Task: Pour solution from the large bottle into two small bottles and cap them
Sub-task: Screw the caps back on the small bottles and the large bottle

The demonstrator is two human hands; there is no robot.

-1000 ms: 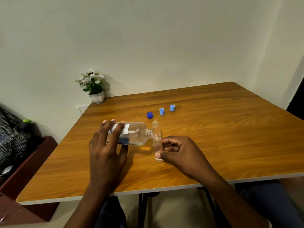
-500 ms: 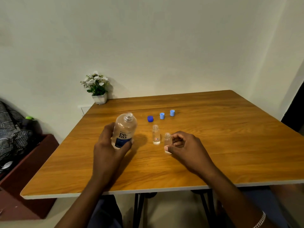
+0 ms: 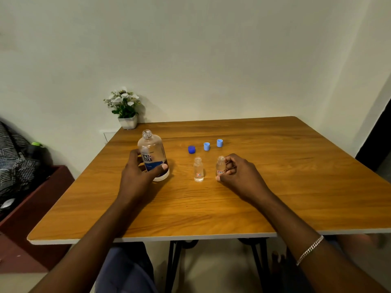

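Large bottle (image 3: 151, 153) upright left of centre on the tabletop (image 3: 275, 197); capping looks next.
The left hand (image 3: 137, 178) grips it. The right hand (image 3: 239, 176) pinches the right small bottle (image 3: 220, 166); the left small bottle (image 3: 198, 170) stands free between them. The light blue caps (image 3: 206, 146) lie beyond, toward the far edge, probably nearer the right fingers.

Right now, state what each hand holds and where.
Left hand grips large clear labelled bottle, lower body. Right hand pinches rightmost small clear bottle, its side.

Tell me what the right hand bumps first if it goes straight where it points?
First the small clear glass bottle the right hand grips; past that, probably the other small clear bottle to its left.
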